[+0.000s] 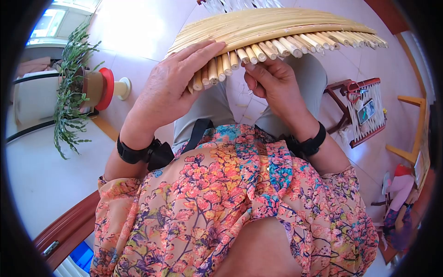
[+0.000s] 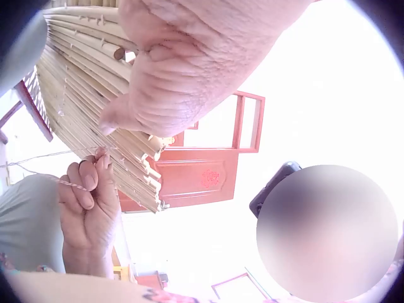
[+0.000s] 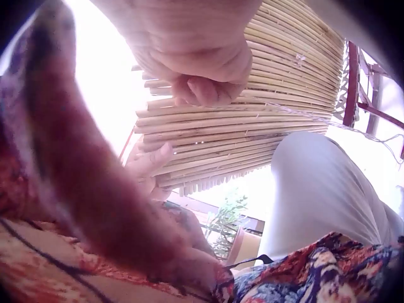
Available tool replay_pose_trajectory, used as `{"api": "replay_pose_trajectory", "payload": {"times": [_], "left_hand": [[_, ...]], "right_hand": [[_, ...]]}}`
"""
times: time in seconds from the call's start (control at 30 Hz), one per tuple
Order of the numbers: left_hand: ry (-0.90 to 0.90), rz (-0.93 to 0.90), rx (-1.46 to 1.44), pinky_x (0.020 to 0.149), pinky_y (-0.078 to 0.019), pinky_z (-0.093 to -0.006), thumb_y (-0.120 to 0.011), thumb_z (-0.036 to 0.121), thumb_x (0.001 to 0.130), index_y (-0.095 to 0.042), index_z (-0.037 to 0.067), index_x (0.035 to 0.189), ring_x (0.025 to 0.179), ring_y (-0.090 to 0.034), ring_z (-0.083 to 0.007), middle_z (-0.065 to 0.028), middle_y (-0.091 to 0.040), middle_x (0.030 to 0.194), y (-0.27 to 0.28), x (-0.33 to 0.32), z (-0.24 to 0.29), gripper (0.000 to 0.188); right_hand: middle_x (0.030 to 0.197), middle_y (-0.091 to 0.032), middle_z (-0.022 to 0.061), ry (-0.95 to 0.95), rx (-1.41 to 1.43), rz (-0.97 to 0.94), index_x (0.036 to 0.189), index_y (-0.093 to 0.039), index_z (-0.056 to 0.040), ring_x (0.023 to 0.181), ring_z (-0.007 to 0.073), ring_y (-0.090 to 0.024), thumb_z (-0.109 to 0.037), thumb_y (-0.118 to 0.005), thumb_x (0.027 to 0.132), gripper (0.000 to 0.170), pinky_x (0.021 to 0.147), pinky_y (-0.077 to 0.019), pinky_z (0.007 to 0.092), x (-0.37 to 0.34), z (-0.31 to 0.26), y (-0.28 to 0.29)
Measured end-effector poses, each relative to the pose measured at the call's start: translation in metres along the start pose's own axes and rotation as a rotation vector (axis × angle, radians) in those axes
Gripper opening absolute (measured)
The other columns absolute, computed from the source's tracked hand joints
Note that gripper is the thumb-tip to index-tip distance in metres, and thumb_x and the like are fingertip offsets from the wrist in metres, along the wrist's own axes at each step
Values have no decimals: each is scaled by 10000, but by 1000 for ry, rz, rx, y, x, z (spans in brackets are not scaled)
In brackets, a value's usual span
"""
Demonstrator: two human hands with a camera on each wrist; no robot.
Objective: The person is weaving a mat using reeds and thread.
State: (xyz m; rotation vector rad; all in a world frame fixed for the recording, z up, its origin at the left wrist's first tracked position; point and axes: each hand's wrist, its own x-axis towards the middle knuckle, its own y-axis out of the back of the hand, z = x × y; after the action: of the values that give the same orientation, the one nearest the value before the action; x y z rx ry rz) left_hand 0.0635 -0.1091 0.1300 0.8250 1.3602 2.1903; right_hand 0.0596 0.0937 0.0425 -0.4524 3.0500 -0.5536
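A mat of pale, straight plant stalks (image 1: 272, 30), laid side by side, extends forward over the knees in the head view. My left hand (image 1: 168, 83) grips its near left edge, fingers over the top and thumb underneath, as the left wrist view shows. Below the cut stalk ends, my right hand (image 1: 277, 78) is close to the mat's underside with fingers curled. In the left wrist view that right hand (image 2: 88, 208) pinches a thin twisted string (image 2: 47, 155) at the stalks. The string also runs along the mat's underside (image 3: 284, 95) in the right wrist view.
On the right stands a low woven stool (image 1: 369, 111) bearing a phone (image 1: 366, 112) and red-handled scissors (image 1: 353, 91). A potted plant (image 1: 69, 87) is at the left. Another person (image 1: 400, 203) is at the lower right, near a yellowish wooden frame (image 1: 417, 129).
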Motion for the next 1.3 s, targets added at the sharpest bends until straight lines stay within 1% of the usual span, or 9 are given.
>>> {"api": "replay_pose_trajectory", "payload": {"times": [0.3, 0.4, 0.53, 0.63, 0.7, 1.13, 1.17, 1.2, 1.3], "left_hand": [[12, -32, -31, 938, -410, -381, -632, 43, 712, -436, 60, 1293, 1147, -482, -347, -163, -491, 1261, 0, -2, -6, 614], [43, -32, 42, 942, -401, -390, -640, 48, 701, -426, 80, 1300, 1152, -468, -345, -148, -481, 1269, -5, -7, 3, 637], [60, -34, 92, 951, -389, -398, -628, 33, 691, -424, 93, 1300, 1153, -463, -340, -139, -479, 1272, -14, -12, 4, 645], [13, -29, 107, 959, -381, -400, -602, 0, 679, -420, 95, 1305, 1157, -462, -334, -139, -473, 1278, -17, -14, 4, 658], [-1, -40, 140, 963, -376, -404, -567, -39, 659, -412, 93, 1313, 1163, -457, -332, -140, -464, 1288, -20, -16, 3, 685], [-18, -34, 170, 964, -373, -410, -547, -17, 651, -416, 78, 1315, 1188, -449, -315, -142, -460, 1299, -26, -19, 8, 684], [-23, -30, 178, 963, -375, -408, -548, -4, 660, -422, 75, 1311, 1187, -452, -313, -143, -465, 1295, -26, -19, 8, 668], [-28, -25, 186, 962, -376, -406, -548, 8, 670, -428, 73, 1308, 1185, -456, -311, -143, -471, 1291, -26, -19, 8, 652], [-43, -21, 205, 959, -378, -405, -550, 32, 688, -433, 71, 1305, 1186, -460, -303, -143, -477, 1288, -29, -19, 8, 629]], "right_hand": [[612, -535, 2, -104, -21, 43, 862, -576, -30, 475, 40, -413, -168, -552, 894, 144, 426, -314, 185, 0, -4, -7], [614, -540, 9, -118, -17, 17, 833, -583, -23, 477, 48, -417, -145, -553, 886, 136, 428, -316, 190, -6, 4, -5], [635, -562, 11, -179, 55, 64, 779, -598, -40, 476, 53, -421, -111, -564, 870, 121, 432, -315, 193, -13, 14, -5], [645, -570, 10, -195, 62, 78, 785, -601, -46, 485, 57, -435, -111, -562, 872, 116, 438, -319, 197, -17, 16, -3], [628, -562, 25, -249, 22, 124, 891, -569, -68, 463, 63, -457, -88, -575, 868, 30, 392, -318, 191, -19, 14, -4], [664, -571, 39, -258, -18, 93, 919, -557, -69, 489, 87, -480, -119, -576, 877, 68, 420, -341, 208, -27, 20, -1], [682, -577, 25, -244, 16, 96, 905, -570, -80, 522, 75, -485, -112, -541, 888, 46, 450, -352, 204, -28, 24, -1], [701, -584, 10, -230, 48, 99, 891, -583, -91, 554, 63, -490, -104, -506, 898, 79, 479, -363, 201, -29, 28, 0], [713, -587, 18, -221, 79, 127, 899, -587, -93, 570, 63, -498, -82, -514, 893, 74, 481, -364, 194, -28, 34, 4]]}}
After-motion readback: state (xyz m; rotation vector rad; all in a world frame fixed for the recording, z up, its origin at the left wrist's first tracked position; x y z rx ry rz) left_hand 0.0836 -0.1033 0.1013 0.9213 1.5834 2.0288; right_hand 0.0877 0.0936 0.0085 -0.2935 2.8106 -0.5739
